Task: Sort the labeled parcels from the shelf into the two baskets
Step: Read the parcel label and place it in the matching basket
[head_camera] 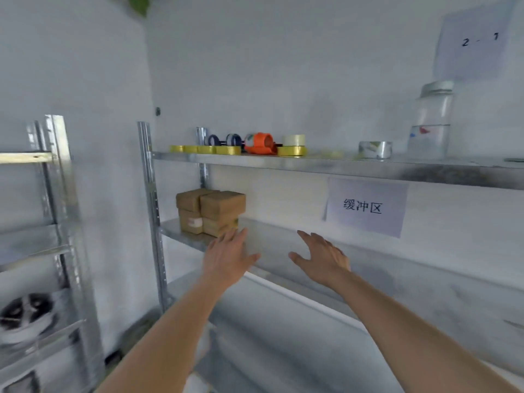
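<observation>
Several brown cardboard parcels (211,212) stand stacked in two layers at the left end of the middle shelf board (283,239) of a metal rack; one lower parcel shows a white label. My left hand (226,255) reaches out flat, fingers straight, its fingertips just below and in front of the stack's right corner. My right hand (320,258) is stretched out over the bare shelf board to the right of the parcels, fingers spread, holding nothing. No basket is in view.
The top shelf (340,163) carries yellow tape rolls, an orange tape dispenser (259,143), other rolls and a glass jar (431,120). A paper sign (365,207) hangs on the wall behind the middle shelf. A second metal rack (54,222) stands at the left.
</observation>
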